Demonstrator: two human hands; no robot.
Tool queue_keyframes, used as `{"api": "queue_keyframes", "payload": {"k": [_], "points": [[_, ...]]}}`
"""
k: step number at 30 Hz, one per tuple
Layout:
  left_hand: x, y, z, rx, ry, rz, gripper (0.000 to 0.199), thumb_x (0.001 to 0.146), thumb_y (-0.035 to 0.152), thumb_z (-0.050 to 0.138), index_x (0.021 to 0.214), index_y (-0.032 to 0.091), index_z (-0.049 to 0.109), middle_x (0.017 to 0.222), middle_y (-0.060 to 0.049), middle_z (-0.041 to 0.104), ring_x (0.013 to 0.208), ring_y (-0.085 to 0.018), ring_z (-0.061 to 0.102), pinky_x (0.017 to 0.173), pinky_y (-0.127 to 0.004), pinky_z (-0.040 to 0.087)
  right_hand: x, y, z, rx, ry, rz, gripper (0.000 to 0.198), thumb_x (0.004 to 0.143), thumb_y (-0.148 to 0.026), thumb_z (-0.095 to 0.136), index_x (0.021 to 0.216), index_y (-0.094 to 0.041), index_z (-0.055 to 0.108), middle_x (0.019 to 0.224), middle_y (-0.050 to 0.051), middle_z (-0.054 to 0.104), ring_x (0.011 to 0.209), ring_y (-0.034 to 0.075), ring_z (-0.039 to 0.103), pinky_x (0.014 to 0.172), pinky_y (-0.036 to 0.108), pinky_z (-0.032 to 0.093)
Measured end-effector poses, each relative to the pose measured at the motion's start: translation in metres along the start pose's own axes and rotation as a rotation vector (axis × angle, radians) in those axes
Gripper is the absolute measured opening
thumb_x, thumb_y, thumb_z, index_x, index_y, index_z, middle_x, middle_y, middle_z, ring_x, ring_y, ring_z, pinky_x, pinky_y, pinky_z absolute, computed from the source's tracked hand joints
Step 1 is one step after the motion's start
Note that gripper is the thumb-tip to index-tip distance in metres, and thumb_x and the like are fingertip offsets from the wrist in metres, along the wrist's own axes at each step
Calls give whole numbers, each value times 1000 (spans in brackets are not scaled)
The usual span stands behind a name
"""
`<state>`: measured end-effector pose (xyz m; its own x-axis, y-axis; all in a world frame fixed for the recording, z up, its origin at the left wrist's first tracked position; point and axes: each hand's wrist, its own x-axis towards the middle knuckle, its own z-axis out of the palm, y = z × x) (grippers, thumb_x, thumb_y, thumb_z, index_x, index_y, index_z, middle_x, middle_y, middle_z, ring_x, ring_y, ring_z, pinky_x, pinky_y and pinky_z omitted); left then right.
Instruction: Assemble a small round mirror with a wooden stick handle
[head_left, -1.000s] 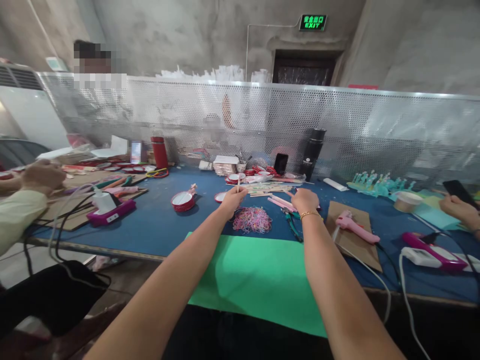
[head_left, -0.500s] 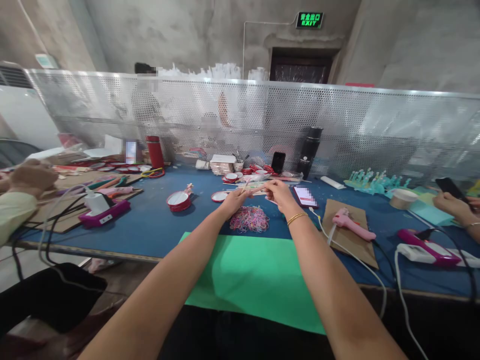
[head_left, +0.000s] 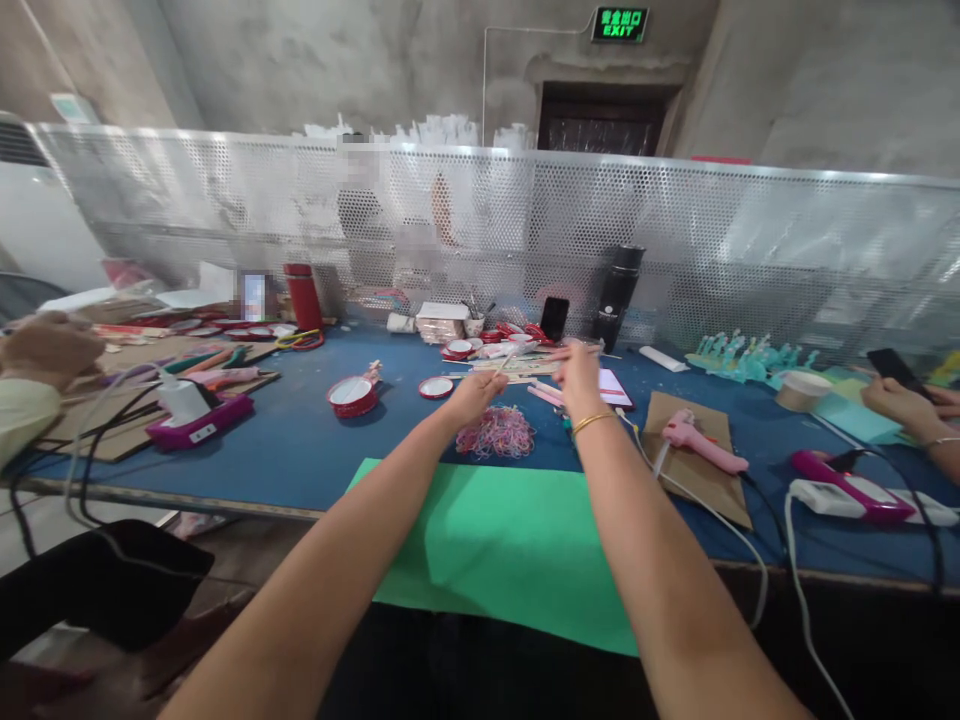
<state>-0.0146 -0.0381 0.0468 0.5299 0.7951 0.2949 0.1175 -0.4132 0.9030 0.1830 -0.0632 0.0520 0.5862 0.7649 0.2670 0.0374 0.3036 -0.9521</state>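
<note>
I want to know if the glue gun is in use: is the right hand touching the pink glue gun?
Apart. The head view shows the right hand raised left of the pink glue gun, blue table between.

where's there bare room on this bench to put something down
Free: the green sheet at the near edge, and the bare blue top between the red tin and that sheet. Crowded: the far middle by the stick pile and rubber bands, and the right side around the pink glue gun.

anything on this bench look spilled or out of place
Nothing is clearly spilled or broken. The rubber bands lie in a loose heap on the blue table, and the pink glue gun rests on its side on cardboard.
</note>
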Motion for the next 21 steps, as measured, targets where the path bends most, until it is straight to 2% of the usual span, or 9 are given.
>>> {"api": "queue_keyframes", "payload": {"k": [1,2,4,7,9,11,13,17,21], "points": [[0,0,-3,-32,6,-26,30,78,35,57,57,15,49,51,3,38,48,-7,29,46,-22,20,4,-4,-7,61,152,42,35,86,-47,35,69,-20,50,43,-3,47,35,9,36,33,21,31],[1,-1,-6,-98,50,-50,31,80,37,54,59,16,49,48,5,32,45,-7,25,45,-22,17,7,-8,-11,111,232,24,32,85,-45,36,71,-20,50,46,-3,49,36,9,38,35,21,32],[2,-1,-9,-240,35,-63,28,82,40,51,68,16,51,49,7,24,43,-6,18,43,-21,12,2,-13,-9,138,195,-47,28,83,-45,43,74,-20,52,52,-2,54,39,9,41,38,21,35],[2,1,-4,-394,-52,-56,26,80,42,55,80,17,52,54,7,23,43,-5,18,42,-19,11,-21,-15,17,152,-184,-145,25,80,-44,50,92,-23,55,73,0,65,56,11,57,50,22,44],[0,3,1,-460,-64,-53,26,78,41,59,82,18,48,55,8,25,43,-4,19,42,-17,12,-38,-14,36,111,-379,-207,22,76,-37,56,93,-23,55,87,1,66,79,13,64,67,24,49],[-3,4,5,-501,-69,-40,27,77,40,61,83,19,46,55,8,25,43,-4,19,41,-16,12,-50,-12,47,79,-482,-240,25,70,-29,61,92,-24,53,94,1,66,95,15,62,80,27,48],[-4,5,7,-529,-80,-28,28,77,39,62,85,19,46,55,8,24,42,-4,18,40,-16,11,-55,-11,49,66,-525,-261,30,65,-23,64,93,-23,52,95,1,64,99,15,60,84,29,47],[-4,6,7,-571,-63,-93,26,78,38,61,80,19,43,54,9,24,40,-3,17,39,-16,9,-46,-5,40,45,-494,-287,30,65,-24,63,94,-23,52,83,-1,62,83,14,61,78,28,48],[-3,2,1,-598,-17,-172,21,80,32,57,76,18,42,56,7,35,41,-3,28,39,-15,15,-33,8,28,-242,-264,-314,24,67,-25,60,90,-21,55,77,-2,60,75,13,58,74,26,46]]}}
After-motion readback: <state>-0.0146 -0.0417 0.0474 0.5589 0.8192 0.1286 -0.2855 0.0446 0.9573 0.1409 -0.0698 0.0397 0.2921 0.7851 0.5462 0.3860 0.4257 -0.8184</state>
